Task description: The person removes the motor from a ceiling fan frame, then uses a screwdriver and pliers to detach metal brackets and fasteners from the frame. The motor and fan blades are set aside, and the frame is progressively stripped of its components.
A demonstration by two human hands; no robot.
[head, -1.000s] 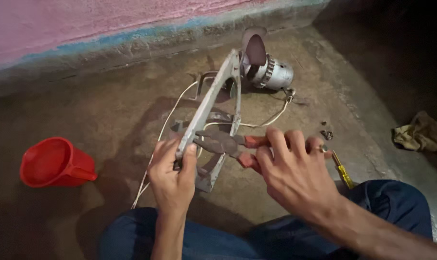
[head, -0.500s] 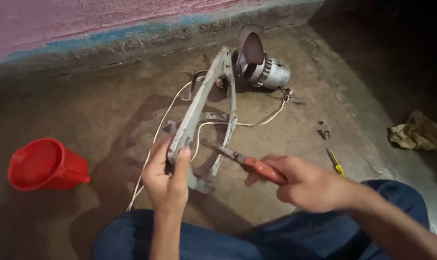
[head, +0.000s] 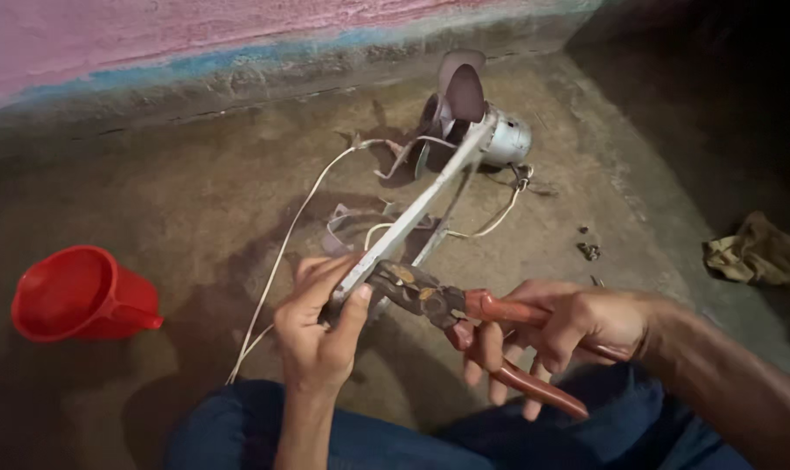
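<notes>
From the head view, our left hand (head: 321,335) grips the lower end of the flat grey metal bar (head: 412,213), raised off the concrete floor (head: 151,200). Since a moment ago, our right hand (head: 578,326), closed around the red handles, has brought the rusty pliers (head: 430,300) onto the bar's end, handles spread.

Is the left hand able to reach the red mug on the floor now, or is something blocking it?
Probably yes, but not freely. The floor between the left hand and the red mug shows only a white cord, yet the hand grips the metal bracket and would have to release it first.
</notes>
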